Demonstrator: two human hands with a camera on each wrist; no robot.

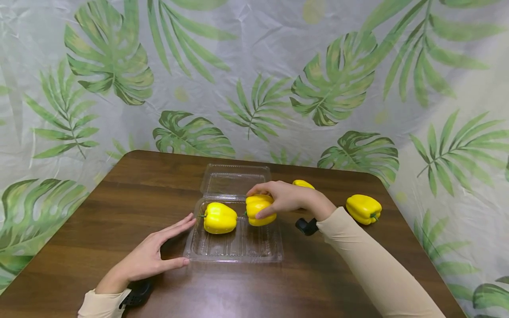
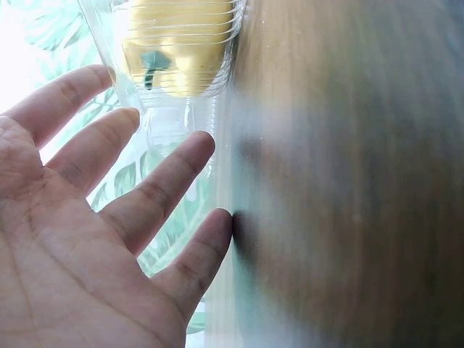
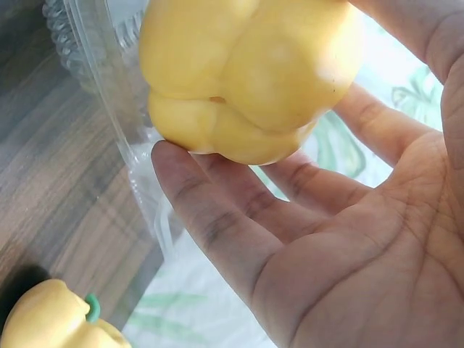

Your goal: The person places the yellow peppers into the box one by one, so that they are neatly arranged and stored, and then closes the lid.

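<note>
On a dark brown wooden table [image 1: 99, 212], a person's right hand [image 1: 288, 196] reaches in from the right over a clear plastic container [image 1: 222, 251], its forearm slanting up from the lower right. Thumb on the near side and fingers on the far side, it holds a yellow pepper [image 1: 259, 206] above the container's right half. The left hand [image 1: 147, 258] comes from the lower left, fingers straight and spread, thumb wide apart, fingertips at the container's left edge.

The held pepper lies sideways, long axis roughly left to right, stem end left; its lobed base faces the right wrist camera. A second pepper [image 1: 220, 218], inside the container's left half, also points its stem left.

The hand covers part of the held pepper, and the right wrist view crops its top. Whether it touches the container is unclear. Behind the right wrist, another pepper [image 1: 303, 183] is mostly hidden.
</note>
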